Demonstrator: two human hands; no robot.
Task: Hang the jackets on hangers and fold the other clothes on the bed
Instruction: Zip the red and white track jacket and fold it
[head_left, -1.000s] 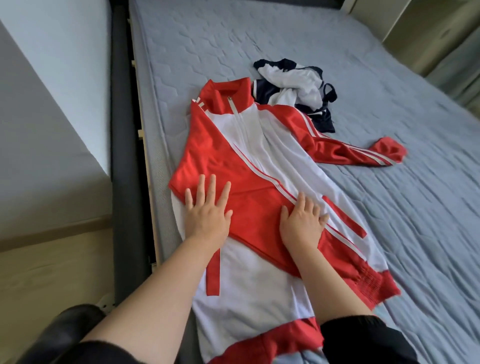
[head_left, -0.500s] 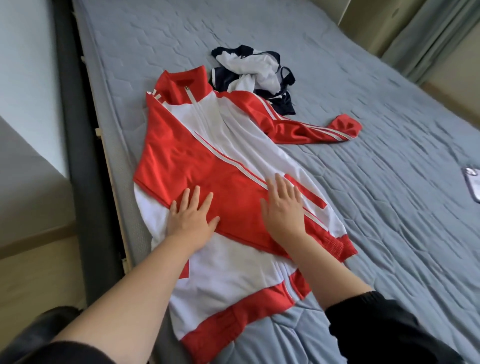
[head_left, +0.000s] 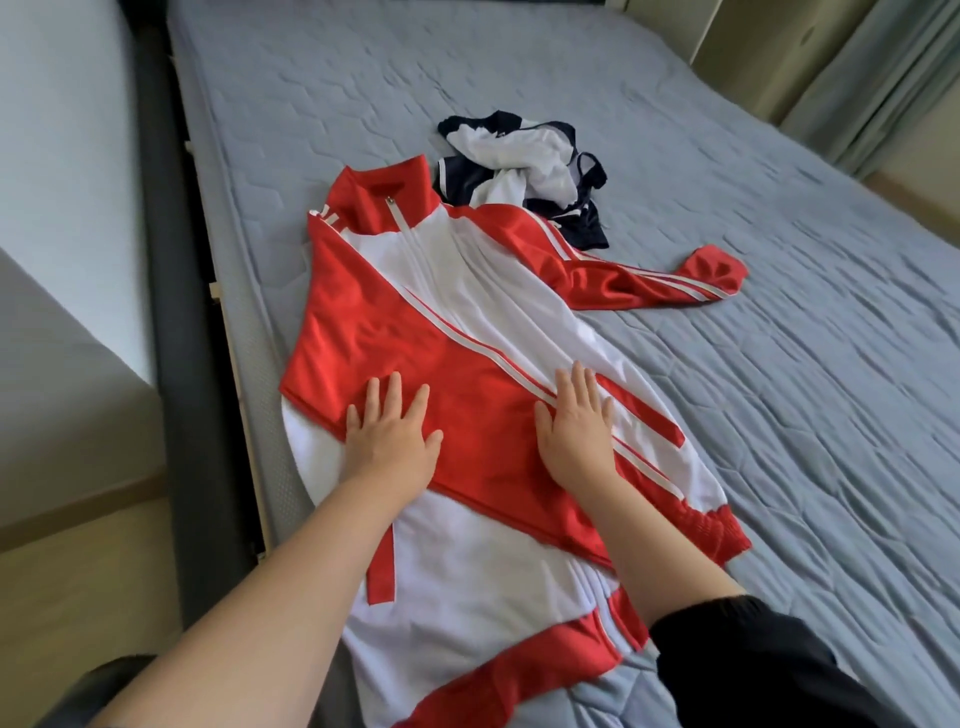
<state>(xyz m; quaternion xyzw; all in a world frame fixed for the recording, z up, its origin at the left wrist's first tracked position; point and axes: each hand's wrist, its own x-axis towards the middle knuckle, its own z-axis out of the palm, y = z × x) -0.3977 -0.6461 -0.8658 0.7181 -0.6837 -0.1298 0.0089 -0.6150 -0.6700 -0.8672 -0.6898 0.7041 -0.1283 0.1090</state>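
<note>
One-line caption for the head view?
Left hand and right hand flat on red-and-white jacket on bed; crumpled clothes beyond collar.

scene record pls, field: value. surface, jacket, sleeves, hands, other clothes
surface: bed, grey quilted cover
jacket: red and white jacket, flat, front up, collar away from the person
sleeves: folded sleeve lies across the front; other sleeve stretched out to the right
hands: left hand and right hand flat, fingers straight, pressing on the folded sleeve
other clothes: navy and white pile, crumpled beside the collar
hanger: none in view
</note>
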